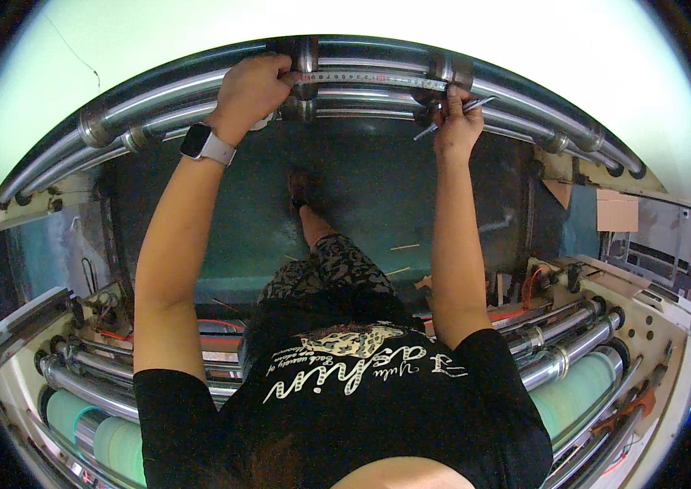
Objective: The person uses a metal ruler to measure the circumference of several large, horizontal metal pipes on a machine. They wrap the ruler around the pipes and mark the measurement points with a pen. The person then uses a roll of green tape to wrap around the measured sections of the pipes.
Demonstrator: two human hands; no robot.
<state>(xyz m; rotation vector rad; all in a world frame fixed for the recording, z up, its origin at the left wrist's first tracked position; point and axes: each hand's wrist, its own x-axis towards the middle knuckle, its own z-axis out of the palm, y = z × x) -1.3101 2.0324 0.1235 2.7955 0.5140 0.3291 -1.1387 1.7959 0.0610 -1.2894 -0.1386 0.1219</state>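
Both arms stretch up: the left hand (254,84) pinches a measuring tape (362,78) flat along the steel roller (517,95); the right hand (457,122) grips what seems a pen (453,116), fingertips hidden.

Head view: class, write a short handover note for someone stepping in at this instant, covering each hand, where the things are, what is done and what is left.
Left hand: closed on one end of a tape measure and pressing it to the upper steel shaft; a smartwatch is on that wrist.
Right hand: grips a pen-like tool at the tape's far end, beside a metal collar.
Done: tape stretched along the shaft between two collars.
Left: no mark on the shaft is visible yet; the reading is too small to tell. More rollers lie below, near the person's body.
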